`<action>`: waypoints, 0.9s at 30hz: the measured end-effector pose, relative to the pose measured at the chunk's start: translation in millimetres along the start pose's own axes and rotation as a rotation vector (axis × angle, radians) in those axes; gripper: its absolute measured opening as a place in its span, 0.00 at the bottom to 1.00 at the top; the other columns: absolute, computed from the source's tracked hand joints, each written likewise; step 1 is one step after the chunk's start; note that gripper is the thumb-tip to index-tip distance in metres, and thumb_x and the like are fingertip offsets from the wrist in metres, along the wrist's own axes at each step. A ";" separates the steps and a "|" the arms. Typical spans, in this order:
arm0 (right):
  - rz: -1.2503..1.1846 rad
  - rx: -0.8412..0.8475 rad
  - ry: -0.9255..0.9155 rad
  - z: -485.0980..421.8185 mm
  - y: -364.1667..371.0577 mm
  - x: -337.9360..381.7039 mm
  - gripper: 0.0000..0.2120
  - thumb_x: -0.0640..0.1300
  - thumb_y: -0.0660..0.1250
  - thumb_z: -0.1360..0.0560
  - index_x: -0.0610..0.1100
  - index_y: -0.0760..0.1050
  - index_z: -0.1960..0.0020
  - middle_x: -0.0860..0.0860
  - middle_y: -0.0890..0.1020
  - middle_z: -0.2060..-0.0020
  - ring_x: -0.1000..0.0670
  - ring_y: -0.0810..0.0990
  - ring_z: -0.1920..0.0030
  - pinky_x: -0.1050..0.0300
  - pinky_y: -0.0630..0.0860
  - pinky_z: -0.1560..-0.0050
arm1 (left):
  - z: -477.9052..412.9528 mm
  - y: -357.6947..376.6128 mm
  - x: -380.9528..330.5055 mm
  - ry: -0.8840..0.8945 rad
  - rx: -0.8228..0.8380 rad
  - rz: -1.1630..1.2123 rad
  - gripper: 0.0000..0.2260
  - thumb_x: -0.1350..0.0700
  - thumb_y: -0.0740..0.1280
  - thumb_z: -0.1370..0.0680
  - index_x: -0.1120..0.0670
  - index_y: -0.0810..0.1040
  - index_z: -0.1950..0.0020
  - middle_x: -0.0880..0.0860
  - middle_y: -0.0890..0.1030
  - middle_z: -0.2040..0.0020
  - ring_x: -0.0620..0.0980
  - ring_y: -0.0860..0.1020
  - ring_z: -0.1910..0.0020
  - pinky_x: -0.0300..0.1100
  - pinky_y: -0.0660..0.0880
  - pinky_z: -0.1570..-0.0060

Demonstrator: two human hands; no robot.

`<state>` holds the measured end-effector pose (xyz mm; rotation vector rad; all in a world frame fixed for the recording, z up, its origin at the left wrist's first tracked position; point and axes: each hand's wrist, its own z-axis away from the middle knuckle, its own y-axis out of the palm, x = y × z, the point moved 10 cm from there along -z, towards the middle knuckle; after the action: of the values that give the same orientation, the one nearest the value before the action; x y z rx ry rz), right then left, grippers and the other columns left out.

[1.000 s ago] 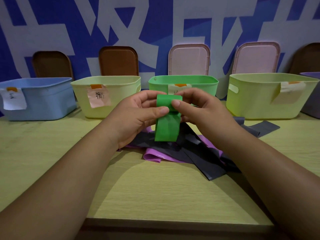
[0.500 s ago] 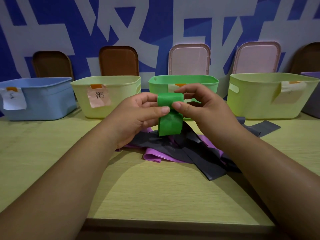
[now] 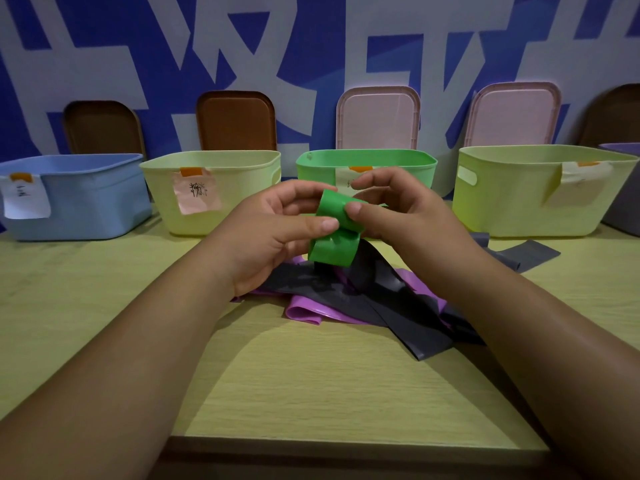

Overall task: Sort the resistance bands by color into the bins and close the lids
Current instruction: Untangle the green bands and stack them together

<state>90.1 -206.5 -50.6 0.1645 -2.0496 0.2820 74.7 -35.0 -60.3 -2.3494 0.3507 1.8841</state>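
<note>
Green band (image 3: 334, 237) now folded shorter, left hand (image 3: 273, 233) and right hand (image 3: 398, 216) fingers clamped on it, above grey and purple bands (image 3: 363, 299) mid-bench (image 3: 311, 375)

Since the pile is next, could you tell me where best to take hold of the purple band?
Probably grip the purple band at its rounded fold on the pile's near-left edge, coming from the near left side. That fold lies bare on the table, while dark grey bands cover the rest.

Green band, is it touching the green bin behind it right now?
Cannot tell. In the head view, the green band, pinched by left hand and right hand, overlaps the green bin, so any gap is hidden.
</note>
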 end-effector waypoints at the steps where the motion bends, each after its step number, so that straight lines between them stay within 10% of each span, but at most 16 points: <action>1: 0.012 -0.009 -0.014 0.0 -0.6 0.9 0.13 0.43 0.77 0.21 0.49 0.81 0.38 0.52 0.85 0.47 0.46 0.87 0.43 0.46 0.85 0.40 | 0.2 0.6 1.2 -0.010 0.005 0.011 0.25 0.65 0.74 0.27 0.58 0.79 0.30 0.57 0.86 0.36 0.57 0.85 0.37 0.50 0.85 0.42; 21: 0.486 0.057 -0.084 3.2 8.8 5.2 0.27 0.46 0.78 0.22 0.53 0.76 0.25 0.58 0.82 0.38 0.60 0.83 0.40 0.59 0.81 0.35 | -2.4 0.2 11.1 -0.083 -0.020 0.145 0.27 0.67 0.74 0.28 0.63 0.77 0.29 0.63 0.86 0.37 0.56 0.85 0.37 0.42 0.83 0.40; 27: 0.490 0.016 -0.051 1.3 4.3 3.2 0.21 0.49 0.79 0.23 0.53 0.81 0.32 0.56 0.86 0.43 0.56 0.86 0.44 0.48 0.85 0.38 | -1.9 -2.1 5.6 -0.049 -0.063 0.176 0.25 0.66 0.74 0.29 0.61 0.80 0.31 0.60 0.87 0.39 0.53 0.86 0.39 0.39 0.83 0.44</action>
<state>86.5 -202.7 -48.9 -0.3303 -2.1166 0.6004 78.1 -34.0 -65.4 -2.3781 0.5160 2.0545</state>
